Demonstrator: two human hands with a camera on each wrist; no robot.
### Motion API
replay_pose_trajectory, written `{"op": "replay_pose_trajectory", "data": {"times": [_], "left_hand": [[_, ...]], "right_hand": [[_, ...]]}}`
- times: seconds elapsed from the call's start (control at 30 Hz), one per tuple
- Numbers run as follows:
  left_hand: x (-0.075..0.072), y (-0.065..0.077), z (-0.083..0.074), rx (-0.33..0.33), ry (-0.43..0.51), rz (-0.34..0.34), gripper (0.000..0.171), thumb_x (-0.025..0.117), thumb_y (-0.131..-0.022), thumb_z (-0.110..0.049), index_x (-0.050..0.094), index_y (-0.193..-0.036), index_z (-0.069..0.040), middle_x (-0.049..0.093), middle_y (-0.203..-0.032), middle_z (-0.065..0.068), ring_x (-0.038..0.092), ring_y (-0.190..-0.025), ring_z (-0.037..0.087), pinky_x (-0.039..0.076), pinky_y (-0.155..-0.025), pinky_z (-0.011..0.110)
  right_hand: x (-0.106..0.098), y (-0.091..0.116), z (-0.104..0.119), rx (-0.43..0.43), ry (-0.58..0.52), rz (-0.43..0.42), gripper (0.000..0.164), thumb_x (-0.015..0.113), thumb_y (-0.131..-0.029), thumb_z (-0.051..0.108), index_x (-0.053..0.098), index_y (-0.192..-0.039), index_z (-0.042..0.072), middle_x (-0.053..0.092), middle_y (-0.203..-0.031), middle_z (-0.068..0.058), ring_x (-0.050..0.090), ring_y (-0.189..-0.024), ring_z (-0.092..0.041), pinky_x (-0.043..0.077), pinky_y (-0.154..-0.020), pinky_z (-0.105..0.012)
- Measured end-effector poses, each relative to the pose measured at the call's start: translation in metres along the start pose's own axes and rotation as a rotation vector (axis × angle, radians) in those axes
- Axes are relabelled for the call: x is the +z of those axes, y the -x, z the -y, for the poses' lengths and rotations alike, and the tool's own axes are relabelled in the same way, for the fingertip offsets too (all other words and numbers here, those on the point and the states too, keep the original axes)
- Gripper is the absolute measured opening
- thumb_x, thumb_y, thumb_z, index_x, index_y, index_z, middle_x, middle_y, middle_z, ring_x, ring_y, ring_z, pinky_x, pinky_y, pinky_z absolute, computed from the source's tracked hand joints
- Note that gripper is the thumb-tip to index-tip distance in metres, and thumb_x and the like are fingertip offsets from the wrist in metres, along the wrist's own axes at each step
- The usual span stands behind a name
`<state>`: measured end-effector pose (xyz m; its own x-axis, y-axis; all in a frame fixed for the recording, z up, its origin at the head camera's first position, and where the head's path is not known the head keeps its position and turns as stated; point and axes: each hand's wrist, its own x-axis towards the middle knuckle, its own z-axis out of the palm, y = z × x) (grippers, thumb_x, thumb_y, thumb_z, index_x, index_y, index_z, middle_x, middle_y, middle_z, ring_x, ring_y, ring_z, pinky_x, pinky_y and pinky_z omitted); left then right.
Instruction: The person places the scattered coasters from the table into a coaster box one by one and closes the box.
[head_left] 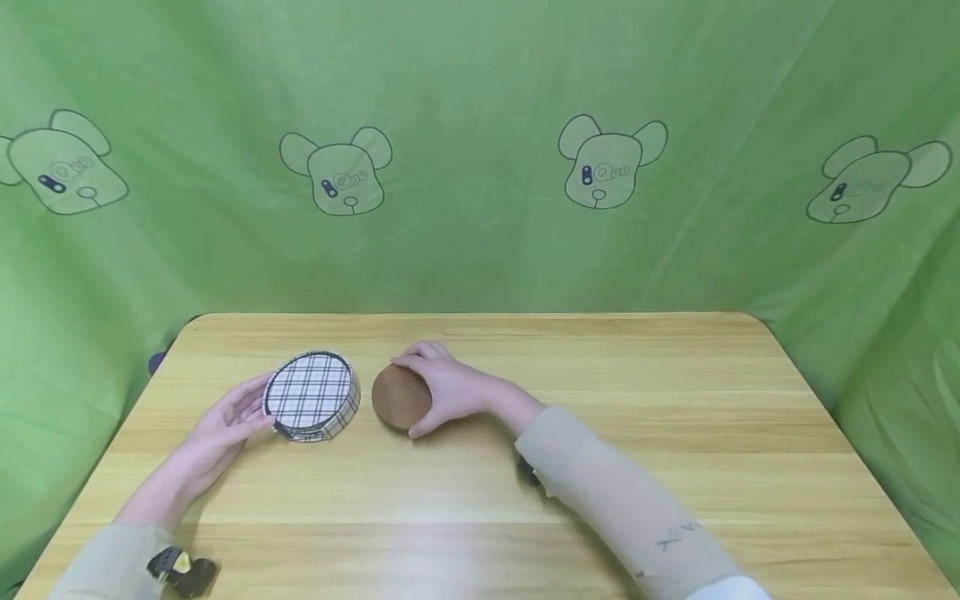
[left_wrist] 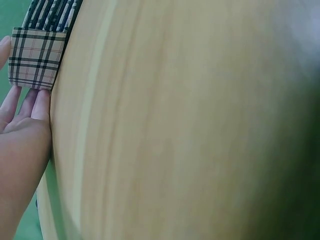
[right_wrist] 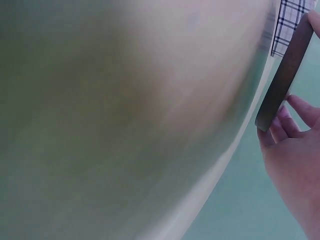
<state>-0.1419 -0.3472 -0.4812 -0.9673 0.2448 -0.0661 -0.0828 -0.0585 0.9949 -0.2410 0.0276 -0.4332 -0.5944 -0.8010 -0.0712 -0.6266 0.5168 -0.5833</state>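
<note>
At the left of the table, a round coaster holder (head_left: 309,392) in black-and-white plaid has a plaid disc on top inside a dark rim. My left hand (head_left: 225,425) grips its left side, thumb in front and fingers behind. In the left wrist view, the edges of several stacked layers show beside the holder's plaid wall (left_wrist: 37,57). Just right of the holder, my right hand (head_left: 450,390) holds a round brown coaster (head_left: 400,397) by its right side, thumb at the near edge. The right wrist view shows this coaster (right_wrist: 286,75) edge-on, with the plaid holder behind it.
Both things are over a light wooden table (head_left: 637,400) with rounded far corners. A green curtain (head_left: 480,250) printed with bear heads surrounds its back and sides. A small dark device (head_left: 183,571) is strapped at the left wrist.
</note>
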Motion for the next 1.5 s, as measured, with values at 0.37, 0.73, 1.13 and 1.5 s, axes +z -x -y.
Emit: {"op": "replay_pose_trajectory", "data": {"times": [0.37, 0.73, 1.13, 1.5], "left_hand": [[0.001, 0.001, -0.001, 0.016, 0.011, 0.008, 0.064, 0.057, -0.102, 0.008, 0.037, -0.16, -0.01, 0.055, -0.141, -0.026, 0.056, -0.127, -0.012, 0.045, -0.107, 0.003], [0.001, 0.001, -0.001, 0.004, -0.009, 0.005, 0.068, 0.056, -0.102, 0.008, 0.028, -0.164, -0.003, 0.053, -0.14, -0.027, 0.055, -0.127, -0.013, 0.045, -0.107, 0.003], [-0.003, -0.001, -0.001, -0.038, -0.042, -0.007, 0.074, 0.057, -0.104, 0.004, 0.017, -0.166, 0.001, 0.046, -0.142, -0.028, 0.051, -0.128, -0.015, 0.044, -0.106, 0.001], [0.0, 0.001, -0.002, -0.024, -0.035, 0.001, 0.074, 0.058, -0.104, 0.004, 0.019, -0.166, 0.001, 0.045, -0.156, -0.014, 0.051, -0.129, -0.015, 0.043, -0.107, 0.001]], "right_hand": [[-0.006, -0.017, 0.02, -0.031, 0.03, -0.017, 0.109, 0.097, -0.074, 0.034, 0.039, -0.162, 0.005, 0.038, -0.162, -0.017, 0.033, -0.152, -0.034, 0.039, -0.128, -0.05], [-0.005, -0.036, 0.04, -0.033, 0.042, -0.031, 0.109, 0.095, -0.075, 0.036, 0.038, -0.163, 0.006, 0.035, -0.165, -0.016, 0.031, -0.154, -0.033, 0.039, -0.129, -0.051], [0.006, -0.061, 0.055, -0.052, 0.097, -0.072, 0.109, 0.093, -0.077, 0.041, 0.038, -0.163, 0.005, 0.036, -0.165, -0.014, 0.031, -0.154, -0.03, 0.038, -0.13, -0.045], [0.018, -0.076, 0.069, -0.058, 0.195, -0.057, 0.11, 0.092, -0.076, 0.05, 0.039, -0.163, 0.008, 0.04, -0.164, -0.01, 0.035, -0.152, -0.025, 0.034, -0.132, -0.038]]}}
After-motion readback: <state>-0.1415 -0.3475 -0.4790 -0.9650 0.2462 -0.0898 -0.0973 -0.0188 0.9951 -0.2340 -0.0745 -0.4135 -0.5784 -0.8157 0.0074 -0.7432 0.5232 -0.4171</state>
